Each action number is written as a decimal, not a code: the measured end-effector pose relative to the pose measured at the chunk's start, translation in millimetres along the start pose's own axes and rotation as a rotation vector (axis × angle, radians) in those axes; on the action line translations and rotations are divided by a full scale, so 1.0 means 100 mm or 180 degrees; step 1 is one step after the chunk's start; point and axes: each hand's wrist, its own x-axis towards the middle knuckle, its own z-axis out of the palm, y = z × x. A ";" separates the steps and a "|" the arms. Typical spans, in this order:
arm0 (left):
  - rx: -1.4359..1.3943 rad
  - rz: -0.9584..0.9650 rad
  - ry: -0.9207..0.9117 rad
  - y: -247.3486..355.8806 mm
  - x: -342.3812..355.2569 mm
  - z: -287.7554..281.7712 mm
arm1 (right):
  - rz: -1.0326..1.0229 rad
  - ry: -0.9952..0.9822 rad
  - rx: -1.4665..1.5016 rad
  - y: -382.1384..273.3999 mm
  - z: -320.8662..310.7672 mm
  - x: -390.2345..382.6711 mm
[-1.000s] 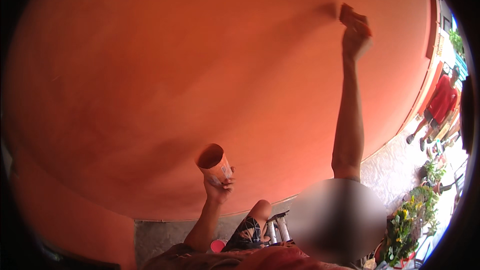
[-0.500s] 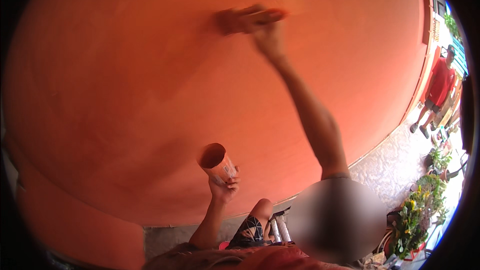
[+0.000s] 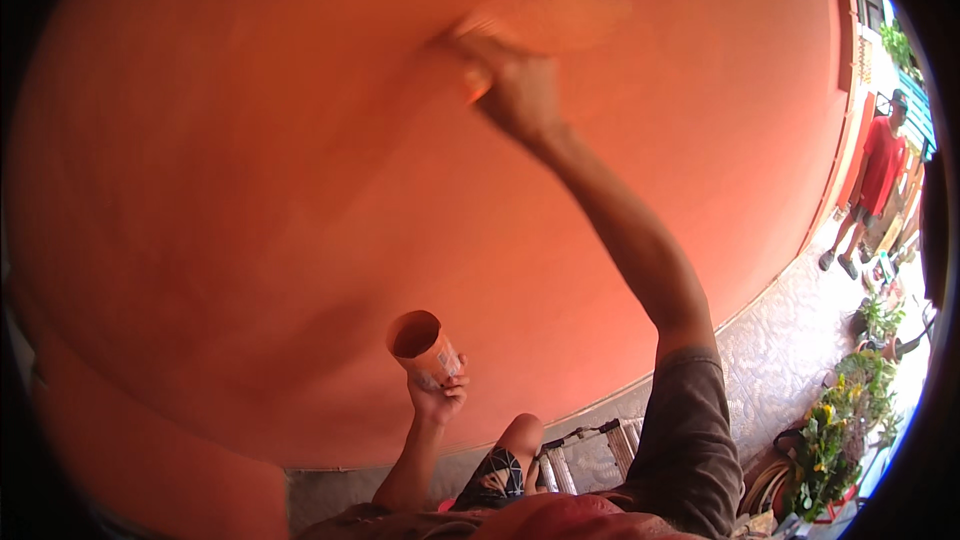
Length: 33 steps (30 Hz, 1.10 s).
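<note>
The right grip (image 3: 520, 95) is closed on the brush (image 3: 478, 87) and raised to the wall (image 3: 250, 170). Blur hides the exact finger placement. The orange handle shows at the left side of this grip; bristle contact with the wall cannot be confirmed.

The left grip (image 3: 440, 395) is wrapped around the lower part of the cup (image 3: 428, 352), well below and to the left of the right grip. The cup leans slightly left, mouth uppermost. The fill level cannot be read.

A pale patch (image 3: 590, 15) lies above and to the right of the right grip. The ladder (image 3: 565, 470) stands below and to the right of the left grip.

Recommended practice, by judgement:

1. Pinch the brush firmly near the bristles, and keep the wrist loose so that the bristles trail evenly.
2. Work the edge of the patch with long, overlapping strokes, using light, constant pressure.
3. Lift gradually at the end of each stroke to avoid a ridge.
4. Keep the left grip steady and the cup nearly upright; excess tilt risks a spill.
5. When reloading, bring the cup closer to the right grip rather than overreaching.
</note>
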 end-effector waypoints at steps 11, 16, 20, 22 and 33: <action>-0.0044 -0.0152 -0.0035 -0.12 0.05 0.12 | 0.1463 0.1381 0.1106 1.78 -0.91 0.41; -0.0028 -0.0043 0.0085 -0.07 -0.02 0.05 | 0.1135 0.1366 -0.1249 1.90 -1.08 0.50; -0.0101 -0.0021 0.0223 -0.06 0.02 0.10 | -0.0175 0.0547 -0.0621 0.67 -0.28 0.34; -0.0080 0.0042 0.0176 -0.07 -0.03 0.13 | -0.0301 -0.0126 0.0057 -0.18 0.07 0.20; -0.0085 -0.0098 0.0114 -0.09 0.08 0.13 | 0.1574 0.1313 0.1006 1.28 -0.70 0.06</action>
